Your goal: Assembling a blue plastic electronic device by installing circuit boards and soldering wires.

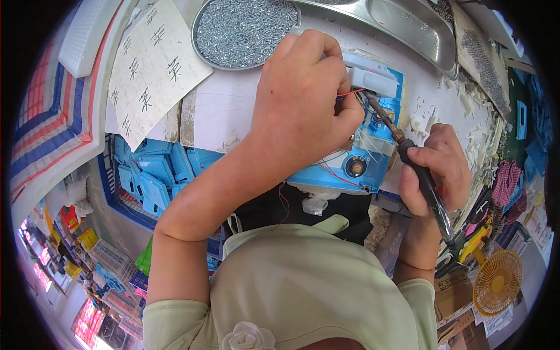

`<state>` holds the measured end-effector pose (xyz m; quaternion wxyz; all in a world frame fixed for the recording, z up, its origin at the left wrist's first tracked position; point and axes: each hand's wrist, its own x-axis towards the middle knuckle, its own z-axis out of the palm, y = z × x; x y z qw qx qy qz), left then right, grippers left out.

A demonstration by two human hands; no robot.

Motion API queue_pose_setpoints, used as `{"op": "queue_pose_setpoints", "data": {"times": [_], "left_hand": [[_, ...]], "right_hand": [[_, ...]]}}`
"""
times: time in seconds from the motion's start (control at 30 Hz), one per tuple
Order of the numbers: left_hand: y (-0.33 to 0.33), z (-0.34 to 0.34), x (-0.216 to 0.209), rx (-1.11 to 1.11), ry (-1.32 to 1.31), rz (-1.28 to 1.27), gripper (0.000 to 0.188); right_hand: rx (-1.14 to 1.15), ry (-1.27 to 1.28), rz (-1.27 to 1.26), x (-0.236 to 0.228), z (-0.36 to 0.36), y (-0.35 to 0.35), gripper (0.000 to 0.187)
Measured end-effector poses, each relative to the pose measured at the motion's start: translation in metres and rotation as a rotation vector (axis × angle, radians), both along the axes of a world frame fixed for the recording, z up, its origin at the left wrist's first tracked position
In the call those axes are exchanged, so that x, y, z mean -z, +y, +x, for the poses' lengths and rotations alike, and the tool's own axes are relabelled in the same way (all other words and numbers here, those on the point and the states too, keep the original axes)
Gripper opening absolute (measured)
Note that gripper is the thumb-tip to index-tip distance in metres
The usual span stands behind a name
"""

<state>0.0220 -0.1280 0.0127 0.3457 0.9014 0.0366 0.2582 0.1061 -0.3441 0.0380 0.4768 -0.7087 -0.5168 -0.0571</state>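
My right hand (446, 166) grips the black handle of a soldering iron (424, 175). Its metal tip reaches up and left to the wiring at the white box (373, 81) of a blue plastic housing (381, 165). Over the upper left of this housing, my left hand (303, 96) is closed in a pinch on a thin red wire (350, 92), whose end lies close to the tip. Whether tip and wire touch cannot be made out. A round speaker (356, 166) sits in the lower part of the housing, with loose thin wires around it. My left hand hides the housing's left side.
A round metal tray of small screws (245, 32) stands beyond my left hand. Farther right lies a long steel tray (402, 26). A crate of blue plastic parts (154, 175) is below the left table edge. White scraps (469, 122) litter the right; a yellow fan (497, 283) stands lower right.
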Motion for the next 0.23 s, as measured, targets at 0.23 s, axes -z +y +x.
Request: {"op": "queue_pose_setpoints", "data": {"times": [0.23], "left_hand": [[0.0001, 0.0, -0.0014, 0.005, 0.011, -0.006, 0.015]], "right_hand": [[0.006, 0.004, 0.006, 0.0032, -0.0002, 0.0019, 0.022]]}}
